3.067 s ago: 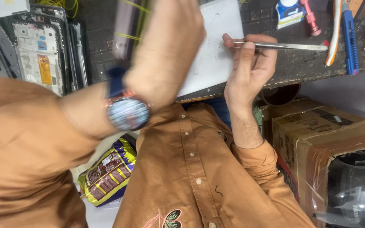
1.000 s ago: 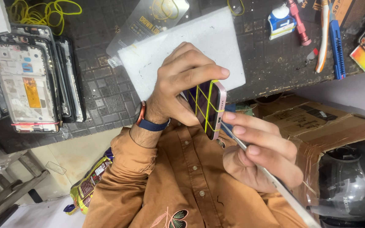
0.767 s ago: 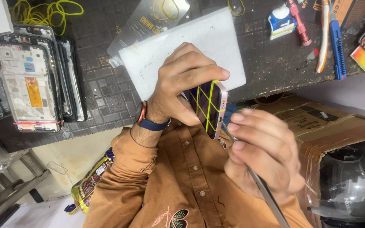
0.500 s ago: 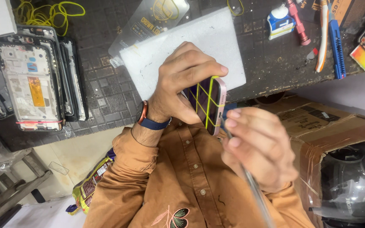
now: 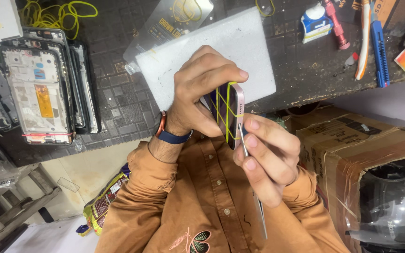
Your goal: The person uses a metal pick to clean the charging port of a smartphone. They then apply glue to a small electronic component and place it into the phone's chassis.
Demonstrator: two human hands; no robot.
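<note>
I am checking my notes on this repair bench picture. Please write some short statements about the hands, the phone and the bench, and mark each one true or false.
1. The left hand holds a phone wrapped in yellow rubber bands. True.
2. The right hand is empty. False: it holds thin metal tweezers against the phone's edge.
3. A white foam block lies on the bench. True.
4. The blue knife lies on the foam block. False: it lies on the bench, apart from it.

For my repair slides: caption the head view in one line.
Left hand grips a pink phone wrapped in yellow rubber bands while right hand presses metal tweezers against its edge.
</note>
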